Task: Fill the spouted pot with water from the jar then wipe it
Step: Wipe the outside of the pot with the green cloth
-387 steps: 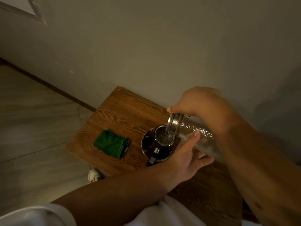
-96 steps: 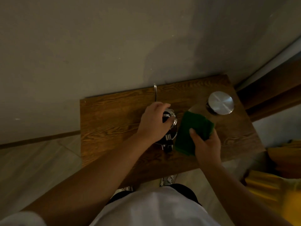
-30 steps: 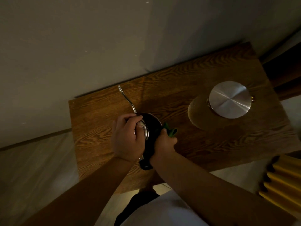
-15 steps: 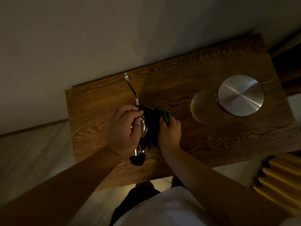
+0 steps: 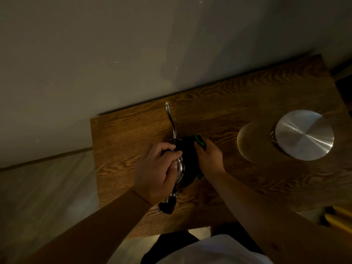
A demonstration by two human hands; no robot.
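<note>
The spouted pot [image 5: 187, 164] stands on the wooden table [image 5: 238, 115], a dark steel body with a thin curved spout aimed at the wall and a black handle toward me. My left hand [image 5: 157, 168] presses down on its lid. My right hand [image 5: 208, 156] holds the green cloth [image 5: 199, 141] against the pot's right side; most of the cloth is hidden under my palm. The glass jar [image 5: 302, 134] with its round steel lid stands upright at the right of the table, apart from both hands.
The table's back edge runs along a plain wall. Pale floor lies to the left and in front of the table. Something yellow [image 5: 341, 218] lies at the lower right, past the table's front corner.
My right hand has slid the cloth along the pot's right side toward the spout end. My left hand has stayed on the lid. The view has shifted slightly.
</note>
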